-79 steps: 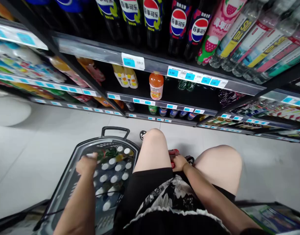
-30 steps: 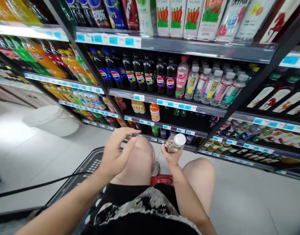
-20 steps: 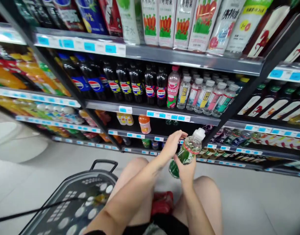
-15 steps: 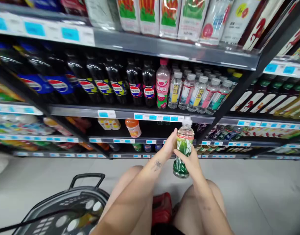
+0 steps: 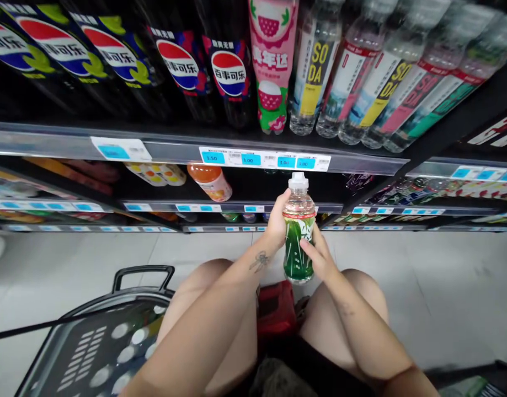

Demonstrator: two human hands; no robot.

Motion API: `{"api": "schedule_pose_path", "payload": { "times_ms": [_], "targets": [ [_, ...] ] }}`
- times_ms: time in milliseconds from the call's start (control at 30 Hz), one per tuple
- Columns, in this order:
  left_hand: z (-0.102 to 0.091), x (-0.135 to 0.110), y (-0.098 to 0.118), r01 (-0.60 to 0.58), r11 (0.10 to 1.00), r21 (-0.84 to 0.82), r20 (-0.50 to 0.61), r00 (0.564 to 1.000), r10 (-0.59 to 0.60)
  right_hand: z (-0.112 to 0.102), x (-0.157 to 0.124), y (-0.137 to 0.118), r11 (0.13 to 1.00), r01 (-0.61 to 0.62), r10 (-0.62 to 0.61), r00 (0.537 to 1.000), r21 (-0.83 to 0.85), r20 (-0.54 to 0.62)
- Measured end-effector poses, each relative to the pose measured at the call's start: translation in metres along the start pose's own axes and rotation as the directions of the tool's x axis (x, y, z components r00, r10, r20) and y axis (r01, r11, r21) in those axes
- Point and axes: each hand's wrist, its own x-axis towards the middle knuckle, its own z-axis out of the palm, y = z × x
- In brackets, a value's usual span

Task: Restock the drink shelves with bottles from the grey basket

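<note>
Between my two hands is a clear drink bottle (image 5: 295, 248) with a white cap and a green leafy label, held upright in front of the lower shelves. My left hand (image 5: 278, 220) wraps round its left side near the shoulder, its far fingers hidden behind the bottle. On the right side, my right hand (image 5: 321, 256) grips the lower half, thumb across the front of the label. Above the bottle's cap runs a shelf edge with price tags (image 5: 265, 160). An orange drink bottle (image 5: 209, 182) stands on the shelf behind, to the left.
Cola bottles (image 5: 228, 71), a pink bottle (image 5: 272, 66) and several soda water bottles (image 5: 311, 71) line the upper shelf. A black shopping basket (image 5: 81, 353) with several white-capped bottles stands at my left. A red object (image 5: 276, 309) lies between my legs.
My view has moved closer to the shelves and tilted down. The bottle has turned, so more of its label's front shows; both hands still hold it.
</note>
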Motion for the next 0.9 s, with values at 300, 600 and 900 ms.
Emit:
{"api": "schedule_pose_path", "payload": {
  "times_ms": [300,600,900],
  "targets": [
    [-0.006,-0.012,0.018,-0.08,0.995,0.055,0.076,0.994,0.076,0.011,0.005,-0.007,0.994,0.036,-0.033,0.999,-0.105,0.026],
    [-0.009,-0.013,0.023,-0.089,0.992,0.087,0.106,0.991,0.08,0.015,0.009,-0.005,0.99,0.054,-0.052,0.998,-0.127,0.019],
    [-0.006,-0.012,0.019,-0.103,0.99,0.101,0.11,0.99,0.092,0.01,0.006,0.0,0.984,0.015,-0.013,1.0,-0.179,0.012]
  ]
}}
